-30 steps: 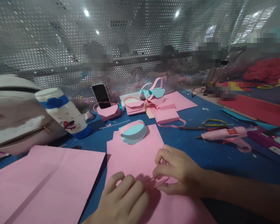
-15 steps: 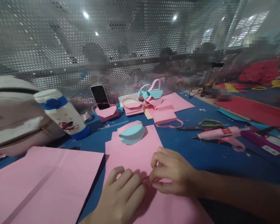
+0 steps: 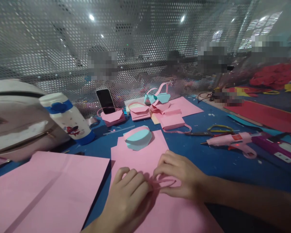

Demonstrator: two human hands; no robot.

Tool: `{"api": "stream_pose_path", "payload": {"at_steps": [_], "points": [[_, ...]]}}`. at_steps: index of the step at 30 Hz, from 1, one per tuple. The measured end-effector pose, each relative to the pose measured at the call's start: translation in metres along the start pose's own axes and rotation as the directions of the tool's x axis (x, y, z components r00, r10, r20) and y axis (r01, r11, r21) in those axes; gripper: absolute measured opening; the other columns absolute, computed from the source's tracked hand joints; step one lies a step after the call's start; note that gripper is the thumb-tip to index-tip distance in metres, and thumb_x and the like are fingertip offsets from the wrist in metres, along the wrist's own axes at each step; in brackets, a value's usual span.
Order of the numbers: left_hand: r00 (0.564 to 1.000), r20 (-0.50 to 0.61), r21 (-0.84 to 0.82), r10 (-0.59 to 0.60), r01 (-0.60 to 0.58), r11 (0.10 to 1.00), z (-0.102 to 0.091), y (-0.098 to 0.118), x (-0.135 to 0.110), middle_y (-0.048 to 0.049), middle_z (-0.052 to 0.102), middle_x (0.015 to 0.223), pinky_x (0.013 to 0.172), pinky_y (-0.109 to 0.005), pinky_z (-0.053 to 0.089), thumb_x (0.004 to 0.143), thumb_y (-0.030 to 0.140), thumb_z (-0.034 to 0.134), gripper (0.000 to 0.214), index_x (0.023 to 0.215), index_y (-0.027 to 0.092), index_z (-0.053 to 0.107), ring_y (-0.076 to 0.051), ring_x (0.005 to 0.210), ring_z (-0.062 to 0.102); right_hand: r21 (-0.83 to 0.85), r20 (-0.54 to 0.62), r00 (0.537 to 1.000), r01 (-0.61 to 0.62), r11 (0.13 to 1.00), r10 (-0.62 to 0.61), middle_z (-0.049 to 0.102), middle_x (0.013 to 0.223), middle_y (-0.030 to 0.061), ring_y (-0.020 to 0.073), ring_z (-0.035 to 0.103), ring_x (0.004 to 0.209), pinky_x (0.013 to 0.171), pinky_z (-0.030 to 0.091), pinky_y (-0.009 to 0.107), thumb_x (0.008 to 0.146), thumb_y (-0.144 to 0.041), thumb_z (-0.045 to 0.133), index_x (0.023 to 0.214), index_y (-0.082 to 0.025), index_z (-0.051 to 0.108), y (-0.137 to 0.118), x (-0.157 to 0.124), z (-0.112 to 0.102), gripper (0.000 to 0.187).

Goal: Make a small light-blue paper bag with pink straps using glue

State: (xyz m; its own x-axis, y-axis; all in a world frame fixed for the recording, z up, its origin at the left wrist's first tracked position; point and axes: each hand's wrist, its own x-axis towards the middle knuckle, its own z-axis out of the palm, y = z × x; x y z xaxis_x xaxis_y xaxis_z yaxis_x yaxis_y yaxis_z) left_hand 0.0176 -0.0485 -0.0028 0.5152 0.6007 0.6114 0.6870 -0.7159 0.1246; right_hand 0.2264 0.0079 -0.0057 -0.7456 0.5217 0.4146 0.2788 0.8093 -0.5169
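Over a pink paper sheet (image 3: 147,157), both hands meet around a narrow pink paper strip (image 3: 166,182) bent into a loop. My right hand (image 3: 181,174) has its fingers and thumb closed about this strip. Curled beside it, my left hand (image 3: 128,197) touches the strip's left end; its thumb and fingertips are mostly hidden. Just beyond the hands lies a light-blue paper piece (image 3: 140,139) with a pink strip arched along its upper edge.
Small pink paper bags (image 3: 113,117) stand at the back near a phone (image 3: 105,100). A pink glue gun (image 3: 232,139) and yellow-handled scissors (image 3: 219,128) lie right. To the left are a water bottle (image 3: 69,119), a backpack (image 3: 16,123) and a large pink sheet (image 3: 50,187).
My right hand has shifted slightly left and its thumb has opened out a little, so the looped pink strip now shows between its fingers. My left hand has barely moved.
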Motion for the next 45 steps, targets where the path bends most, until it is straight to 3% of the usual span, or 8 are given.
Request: {"api": "stream_pose_path", "payload": {"at_steps": [2, 8, 14, 23, 28, 33, 36, 45], "points": [[0.999, 0.015, -0.033, -0.035, 0.035, 0.999, -0.001, -0.001, 0.001, 0.0001, 0.066, 0.071, 0.068, -0.034, 0.031, 0.089, 0.015, 0.062, 0.009, 0.082, 0.018, 0.061, -0.015, 0.063, 0.051, 0.016, 0.039, 0.998, -0.046, 0.999, 0.045, 0.060, 0.093, 0.0039, 0.0184, 0.050, 0.084, 0.073, 0.039, 0.030, 0.079, -0.027, 0.074, 0.103, -0.019, 0.063, 0.004, 0.001, -0.004, 0.027], [0.991, 0.060, -0.074, -0.117, 0.121, 0.990, -0.001, -0.004, 0.001, 0.0008, 0.065, 0.075, 0.069, -0.034, 0.031, 0.090, 0.014, 0.061, 0.007, 0.086, 0.020, 0.062, -0.016, 0.067, 0.054, 0.045, 0.116, 0.987, -0.116, 0.992, 0.111, 0.060, 0.081, 0.0021, 0.0163, 0.052, 0.080, 0.070, 0.040, 0.028, 0.084, -0.020, 0.066, 0.080, -0.018, 0.063, 0.013, 0.002, -0.009, 0.005], [0.951, 0.185, -0.173, -0.246, 0.278, 0.945, -0.005, -0.008, 0.002, 0.0012, 0.071, 0.103, 0.081, -0.035, 0.033, 0.088, 0.009, 0.057, 0.017, 0.093, 0.024, 0.062, -0.018, 0.091, 0.062, 0.079, 0.108, 0.982, -0.162, 0.984, 0.153, 0.062, 0.081, 0.0020, 0.0162, 0.054, 0.081, 0.072, 0.041, 0.027, 0.084, -0.010, 0.059, 0.082, -0.018, 0.063, 0.016, 0.003, -0.007, 0.009], [0.892, 0.270, -0.161, -0.362, 0.412, 0.897, -0.004, -0.011, 0.000, 0.0060, 0.068, 0.079, 0.073, -0.033, 0.032, 0.088, 0.013, 0.056, 0.012, 0.084, 0.024, 0.058, -0.016, 0.070, 0.055, 0.125, 0.031, 0.978, -0.210, 0.970, 0.208, 0.062, 0.081, 0.0010, 0.0147, 0.054, 0.077, 0.069, 0.042, 0.025, 0.086, -0.014, 0.061, 0.086, -0.019, 0.062, 0.018, 0.003, -0.006, 0.005], [0.853, 0.277, -0.166, -0.442, 0.495, 0.853, -0.003, -0.012, -0.001, 0.0052, 0.063, 0.071, 0.072, -0.033, 0.032, 0.086, 0.017, 0.059, 0.012, 0.076, 0.022, 0.056, -0.016, 0.067, 0.051, 0.110, -0.029, 0.995, -0.097, 0.989, 0.100, 0.056, 0.082, 0.0020, 0.0145, 0.053, 0.079, 0.067, 0.040, 0.025, 0.084, -0.012, 0.063, 0.082, -0.019, 0.069, 0.014, 0.002, -0.010, 0.009], [0.821, 0.307, -0.204, -0.482, 0.551, 0.809, -0.004, -0.012, 0.001, 0.0032, 0.061, 0.070, 0.070, -0.032, 0.034, 0.086, 0.020, 0.057, 0.015, 0.072, 0.021, 0.054, -0.018, 0.070, 0.052, -0.100, 0.063, 0.993, 0.107, 0.989, -0.101, 0.051, 0.075, 0.0003, 0.0137, 0.046, 0.070, 0.062, 0.031, 0.027, 0.089, -0.031, 0.068, 0.082, -0.023, 0.077, 0.019, 0.002, -0.019, 0.014], [0.809, 0.316, -0.219, -0.496, 0.571, 0.791, -0.005, -0.012, 0.003, 0.0031, 0.061, 0.069, 0.069, -0.032, 0.035, 0.086, 0.020, 0.057, 0.016, 0.070, 0.021, 0.053, -0.018, 0.070, 0.052, -0.170, 0.072, 0.990, 0.134, 0.976, -0.123, 0.051, 0.073, 0.0004, 0.0143, 0.045, 0.069, 0.062, 0.029, 0.028, 0.090, -0.037, 0.066, 0.084, -0.023, 0.078, 0.022, 0.002, -0.020, 0.020], [0.805, 0.300, -0.247, -0.512, 0.584, 0.773, -0.003, -0.013, 0.002, 0.0033, 0.061, 0.070, 0.070, -0.031, 0.037, 0.084, 0.018, 0.057, 0.014, 0.071, 0.022, 0.054, -0.019, 0.072, 0.051, -0.095, 0.068, 0.993, -0.090, 0.991, 0.097, 0.054, 0.076, 0.0004, 0.0153, 0.052, 0.075, 0.062, 0.034, 0.026, 0.080, -0.035, 0.077, 0.096, -0.024, 0.078, 0.014, -0.002, -0.002, 0.019]]}}
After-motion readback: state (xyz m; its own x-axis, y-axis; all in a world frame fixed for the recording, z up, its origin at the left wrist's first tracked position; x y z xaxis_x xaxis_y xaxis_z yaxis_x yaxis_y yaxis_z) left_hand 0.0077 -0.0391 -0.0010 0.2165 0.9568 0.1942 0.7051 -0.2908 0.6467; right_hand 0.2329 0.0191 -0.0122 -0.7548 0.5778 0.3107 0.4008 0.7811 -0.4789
